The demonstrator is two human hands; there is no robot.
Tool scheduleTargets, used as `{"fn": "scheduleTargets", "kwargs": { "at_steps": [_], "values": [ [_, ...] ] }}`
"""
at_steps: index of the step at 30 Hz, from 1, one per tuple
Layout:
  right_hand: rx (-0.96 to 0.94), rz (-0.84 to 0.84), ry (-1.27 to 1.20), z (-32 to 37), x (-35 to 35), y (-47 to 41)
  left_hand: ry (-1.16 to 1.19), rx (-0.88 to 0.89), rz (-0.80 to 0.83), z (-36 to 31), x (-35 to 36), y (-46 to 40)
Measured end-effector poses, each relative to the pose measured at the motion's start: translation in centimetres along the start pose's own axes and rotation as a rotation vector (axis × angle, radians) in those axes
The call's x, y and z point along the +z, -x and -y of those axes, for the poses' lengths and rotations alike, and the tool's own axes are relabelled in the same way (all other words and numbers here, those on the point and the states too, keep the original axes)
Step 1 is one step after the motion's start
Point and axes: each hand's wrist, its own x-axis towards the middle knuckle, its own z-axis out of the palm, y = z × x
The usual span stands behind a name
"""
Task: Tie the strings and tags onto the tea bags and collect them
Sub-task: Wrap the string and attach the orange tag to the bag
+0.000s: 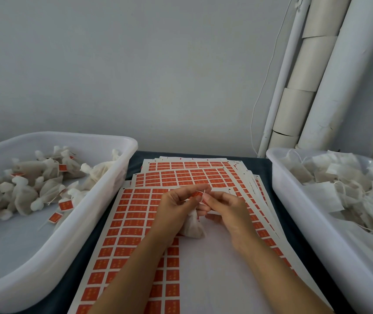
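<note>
Over the middle of the sticker sheets, my left hand (176,205) pinches a small orange tag (198,194) between thumb and fingers. A white tea bag (192,227) hangs below that hand, its neck hidden in my fingers. My right hand (225,210) meets the left at the tag and pinches the thin white string (202,200) beside it. Sheets of orange tags (135,214) lie stacked under both hands. The left white tub (104,200) holds several tied tea bags with tags (33,184). The right white tub (294,211) is full of untied bags with loose strings (344,189).
A dark blue table surface (135,158) shows between the tubs and sheets. White pipes and cardboard tubes (312,75) lean in the back right corner, with a thin white cable (265,87) hanging beside them. A plain grey wall stands behind.
</note>
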Motion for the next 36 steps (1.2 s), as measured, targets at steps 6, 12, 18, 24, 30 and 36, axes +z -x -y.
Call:
{"fn": "scheduleTargets", "kwargs": {
  "at_steps": [6, 12, 18, 24, 30, 36],
  "values": [
    [0.031, 0.065, -0.015, -0.05, -0.31, -0.11, -0.057, 0.022, 0.043, -0.13, 0.01, 0.03],
    [-0.036, 0.057, -0.013, 0.08, -0.24, 0.08, 0.017, -0.086, 0.044, -0.32, 0.01, 0.22],
    [-0.084, 0.067, -0.023, 0.12, -0.35, 0.02, -0.08, -0.278, 0.008, -0.17, 0.04, 0.71],
    [-0.054, 0.14, -0.097, 0.39, -0.3, 0.27, -0.013, -0.232, 0.011, -0.34, 0.5, 0.33],
    [-0.032, 0.154, -0.143, 0.58, -0.46, 0.4, 0.022, -0.214, 0.039, 0.03, 0.05, 0.0],
    [-0.097, 0.129, -0.026, 0.67, -0.4, 0.42, -0.005, -0.219, 0.015, -0.15, 0.15, -0.06]
  ]
}}
